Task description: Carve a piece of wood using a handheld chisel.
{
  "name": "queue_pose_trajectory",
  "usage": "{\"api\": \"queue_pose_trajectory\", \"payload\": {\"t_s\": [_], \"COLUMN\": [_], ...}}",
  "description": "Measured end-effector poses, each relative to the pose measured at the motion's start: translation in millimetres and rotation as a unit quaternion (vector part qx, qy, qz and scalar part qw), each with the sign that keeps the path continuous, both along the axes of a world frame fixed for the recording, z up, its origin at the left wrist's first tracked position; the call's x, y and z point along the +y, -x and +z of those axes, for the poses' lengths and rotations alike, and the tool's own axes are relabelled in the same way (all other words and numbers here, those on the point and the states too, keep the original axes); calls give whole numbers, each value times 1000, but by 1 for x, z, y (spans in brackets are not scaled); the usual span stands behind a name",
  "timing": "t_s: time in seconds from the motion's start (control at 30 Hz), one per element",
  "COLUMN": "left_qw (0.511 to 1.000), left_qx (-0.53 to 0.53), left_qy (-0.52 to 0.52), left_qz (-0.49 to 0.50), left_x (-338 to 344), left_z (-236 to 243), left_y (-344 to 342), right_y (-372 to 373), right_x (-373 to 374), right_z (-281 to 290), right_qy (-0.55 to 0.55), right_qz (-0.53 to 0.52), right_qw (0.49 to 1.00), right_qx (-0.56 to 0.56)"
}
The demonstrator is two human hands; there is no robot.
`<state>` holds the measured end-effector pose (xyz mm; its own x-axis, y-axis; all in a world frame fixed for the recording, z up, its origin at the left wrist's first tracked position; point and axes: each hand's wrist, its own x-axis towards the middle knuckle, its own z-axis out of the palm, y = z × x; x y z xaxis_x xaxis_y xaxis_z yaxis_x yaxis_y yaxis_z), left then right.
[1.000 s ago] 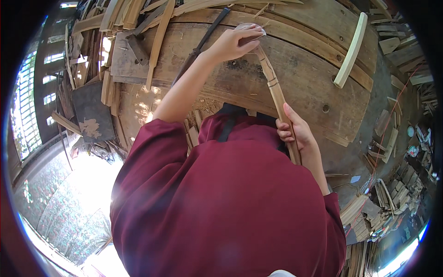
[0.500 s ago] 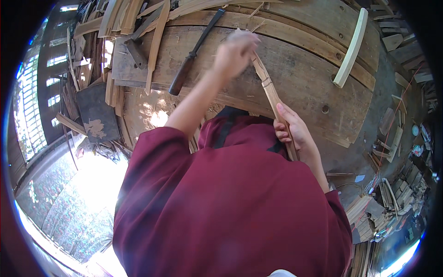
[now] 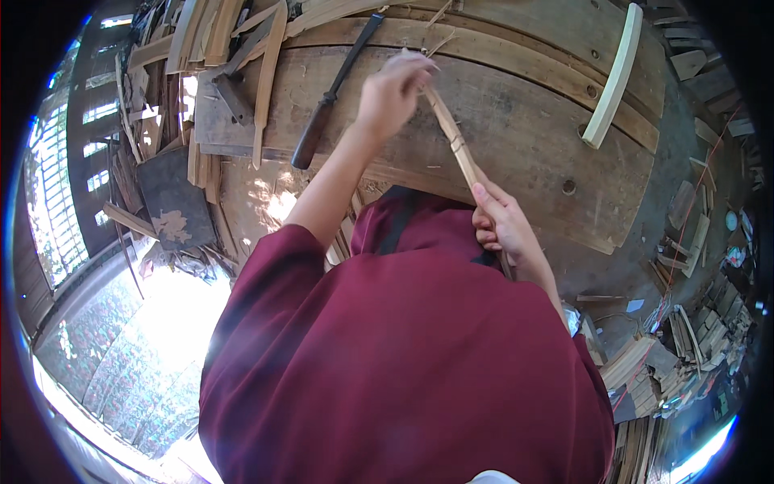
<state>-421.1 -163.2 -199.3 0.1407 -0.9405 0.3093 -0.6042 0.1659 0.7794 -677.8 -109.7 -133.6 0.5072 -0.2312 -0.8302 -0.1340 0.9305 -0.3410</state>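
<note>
My right hand (image 3: 504,219) is wrapped round the near part of a slim wooden strip (image 3: 454,141), with the thumb along its upper side. The strip slants away from my body over the workbench (image 3: 516,129) and has dark notch lines across its middle. At its far end my left hand (image 3: 393,94) curls its fingers round the wood. The fingertips are slightly blurred, and that end of the strip is hidden under them. Left of this hand lies a long tool with a black blade and a dark handle (image 3: 314,133).
A pale, curved wooden bar (image 3: 614,77) lies on the bench's right side, near a round hole. Wooden slats (image 3: 270,89) and a dark wooden block (image 3: 232,98) are at the left. Wood scraps (image 3: 685,347) are piled on the floor at the right.
My left hand and the strip's far end have shifted a little to the left. My right hand keeps its grip, also slightly further left.
</note>
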Motion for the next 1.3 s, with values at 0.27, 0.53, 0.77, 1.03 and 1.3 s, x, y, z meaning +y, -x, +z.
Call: {"api": "queue_pose_trajectory", "payload": {"t_s": [0.27,0.53,0.77,1.03,1.3], "left_qw": [998,991,997,997,997], "left_qx": [-8,-45,-2,-7,48], "left_qy": [-28,32,70,70,21], "left_qz": [-63,-119,-35,-14,63], "left_x": [0,4,12,-5,-18], "left_z": [1,0,-1,-16,-12], "left_y": [14,36,73,54,46], "right_y": [3,6,15,21,23], "right_x": [-4,-11,-25,-39,-47], "right_z": [7,10,12,14,12], "right_qy": [24,51,69,86,103], "right_qz": [-13,15,54,71,96], "right_qw": [999,997,994,991,988], "right_qx": [25,53,66,67,66]}}
